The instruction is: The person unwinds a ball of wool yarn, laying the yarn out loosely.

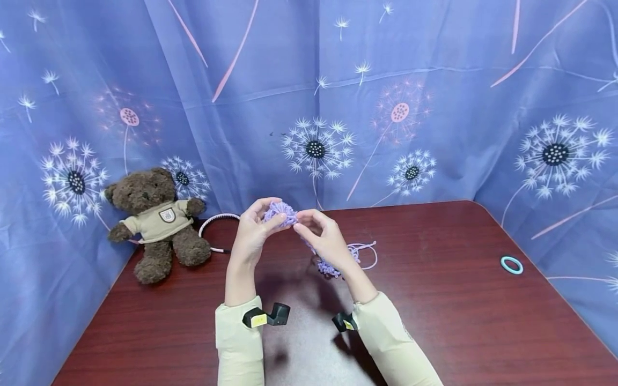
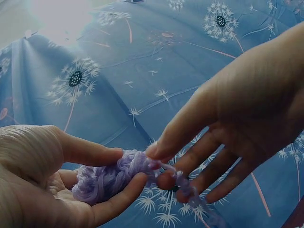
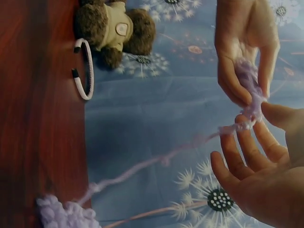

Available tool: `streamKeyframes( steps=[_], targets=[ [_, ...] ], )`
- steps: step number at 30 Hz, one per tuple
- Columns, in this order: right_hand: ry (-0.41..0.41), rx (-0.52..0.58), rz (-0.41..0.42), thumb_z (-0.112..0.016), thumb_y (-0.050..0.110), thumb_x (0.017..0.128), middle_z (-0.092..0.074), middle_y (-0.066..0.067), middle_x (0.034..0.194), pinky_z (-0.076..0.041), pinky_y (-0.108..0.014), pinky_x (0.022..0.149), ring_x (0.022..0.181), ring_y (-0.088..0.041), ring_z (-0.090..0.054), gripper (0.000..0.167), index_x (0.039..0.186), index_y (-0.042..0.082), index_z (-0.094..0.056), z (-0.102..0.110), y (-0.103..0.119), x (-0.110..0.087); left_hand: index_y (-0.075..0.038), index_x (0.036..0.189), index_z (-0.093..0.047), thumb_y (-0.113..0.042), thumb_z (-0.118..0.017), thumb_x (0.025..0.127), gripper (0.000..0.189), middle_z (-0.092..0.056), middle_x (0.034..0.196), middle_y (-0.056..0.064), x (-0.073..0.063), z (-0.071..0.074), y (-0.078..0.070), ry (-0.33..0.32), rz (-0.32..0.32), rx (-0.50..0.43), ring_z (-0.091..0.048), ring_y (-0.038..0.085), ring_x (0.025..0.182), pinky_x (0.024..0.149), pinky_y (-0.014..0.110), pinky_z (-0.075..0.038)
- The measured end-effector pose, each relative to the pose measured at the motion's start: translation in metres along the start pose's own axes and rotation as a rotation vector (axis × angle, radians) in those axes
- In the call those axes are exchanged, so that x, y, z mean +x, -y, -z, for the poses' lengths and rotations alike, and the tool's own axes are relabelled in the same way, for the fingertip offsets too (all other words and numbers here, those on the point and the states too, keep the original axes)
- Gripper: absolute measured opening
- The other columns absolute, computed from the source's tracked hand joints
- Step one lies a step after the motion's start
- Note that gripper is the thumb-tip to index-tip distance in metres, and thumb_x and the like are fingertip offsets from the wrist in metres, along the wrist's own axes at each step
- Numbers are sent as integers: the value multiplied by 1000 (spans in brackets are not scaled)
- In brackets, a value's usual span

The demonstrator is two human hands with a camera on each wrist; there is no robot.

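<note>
A fluffy lilac yarn bundle (image 1: 281, 213) is gripped in the left hand (image 1: 250, 230), raised above the table. In the left wrist view the thumb and fingers of that hand press the bundle (image 2: 111, 175) from both sides. At the bundle's right end, the right hand (image 1: 327, 240) pinches a lilac yarn strand (image 3: 142, 165) between thumb and fingertips, its other fingers spread loosely. The right wrist view shows this knobbly strand slanting down to a bumpy lilac yarn clump (image 3: 66, 214) on the table. Part of the clump is behind the right hand in the head view.
A brown teddy bear (image 1: 161, 222) in a beige shirt sits at the table's back left. Beside it lies a white headband (image 1: 217, 216). A turquoise ring (image 1: 511, 265) lies near the right edge. Blue dandelion-print cloth (image 1: 251, 134) hangs behind the dark red table (image 1: 458, 300).
</note>
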State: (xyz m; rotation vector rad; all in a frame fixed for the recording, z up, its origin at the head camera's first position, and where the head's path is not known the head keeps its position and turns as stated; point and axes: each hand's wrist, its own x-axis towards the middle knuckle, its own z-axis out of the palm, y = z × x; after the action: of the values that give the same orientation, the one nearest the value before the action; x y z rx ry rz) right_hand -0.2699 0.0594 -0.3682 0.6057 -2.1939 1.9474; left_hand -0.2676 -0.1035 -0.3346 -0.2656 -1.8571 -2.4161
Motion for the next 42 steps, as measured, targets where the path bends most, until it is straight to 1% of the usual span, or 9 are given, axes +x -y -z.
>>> streamKeyframes(
  steps=[2, 5, 9, 16, 23, 27, 34, 39, 42],
  targets=[
    [-18, -4, 11, -63, 6, 93, -66, -25, 97, -49, -16, 62, 72, -9, -59, 19, 109, -4, -63, -3, -1, 0, 7, 117, -55, 16, -57, 86, 33, -64, 91, -5, 0, 0, 0, 1, -3, -3, -64, 6, 82, 74, 27, -62],
    [-55, -17, 29, -63, 6, 92, -65, -24, 88, -44, -16, 55, 62, -10, -54, 15, 103, -4, -66, -2, -3, 1, 8, 118, -54, 16, -57, 86, 32, -64, 91, -5, 0, 1, 0, 1, -8, -9, -64, 6, 81, 75, 27, -62],
    [-84, -31, 33, -64, 7, 93, -64, -25, 85, -43, -15, 56, 62, -10, -53, 13, 99, -4, -67, 3, -4, 2, 10, 119, -52, 15, -57, 88, 32, -65, 88, -5, 1, 4, 0, -31, -7, -9, -65, 6, 80, 75, 28, -62],
    [-136, -85, 3, -65, 7, 91, -66, -21, 86, -43, -13, 61, 66, -1, -52, 13, 98, -4, -68, 17, -7, 4, 7, 117, -54, 14, -57, 88, 30, -64, 86, -6, 1, 14, -5, -122, -10, -6, -64, 6, 79, 71, 28, -62],
    [-209, -116, -31, -64, 8, 92, -66, -18, 87, -43, -14, 64, 69, -2, -53, 13, 97, -3, -68, 39, -13, 9, -12, 104, -60, 13, -54, 91, 29, -65, 89, -6, 1, 25, -9, -165, 6, -62, -65, 7, 80, 71, 28, -62],
    [-265, -105, -38, -64, 7, 93, -66, -9, 84, -44, -13, 66, 70, -2, -54, 14, 97, -6, -68, 51, -17, 12, -17, 99, -61, 13, -54, 91, 32, -65, 87, -6, 0, 29, -9, -139, 11, -69, -65, 7, 79, 71, 27, -62],
    [-362, -88, -77, -65, 9, 92, -58, 12, 70, -44, -13, 66, 69, -4, -54, 17, 100, -7, -67, 69, -19, 13, -9, 112, -60, 10, -58, 88, 31, -64, 82, -9, -1, 30, -9, -42, 60, 49, -61, 2, 72, 63, 17, -53],
    [-430, -45, -92, -64, 8, 93, -59, 17, 69, -44, -12, 66, 68, -2, -54, 19, 101, -8, -65, 81, -20, 12, -2, 121, -55, 11, -57, 88, 36, -61, 92, -5, -3, 31, -9, 2, 73, 70, -63, 3, 77, 71, 19, -57],
    [-468, -14, -90, -63, 8, 93, -61, 21, 69, -45, -11, 67, 67, 1, -54, 13, 98, -4, -65, 87, -20, 11, 2, 125, -50, 12, -56, 88, 39, -60, 94, -4, -3, 32, -9, 29, 67, 80, -64, 4, 79, 74, 22, -59]
  ],
)
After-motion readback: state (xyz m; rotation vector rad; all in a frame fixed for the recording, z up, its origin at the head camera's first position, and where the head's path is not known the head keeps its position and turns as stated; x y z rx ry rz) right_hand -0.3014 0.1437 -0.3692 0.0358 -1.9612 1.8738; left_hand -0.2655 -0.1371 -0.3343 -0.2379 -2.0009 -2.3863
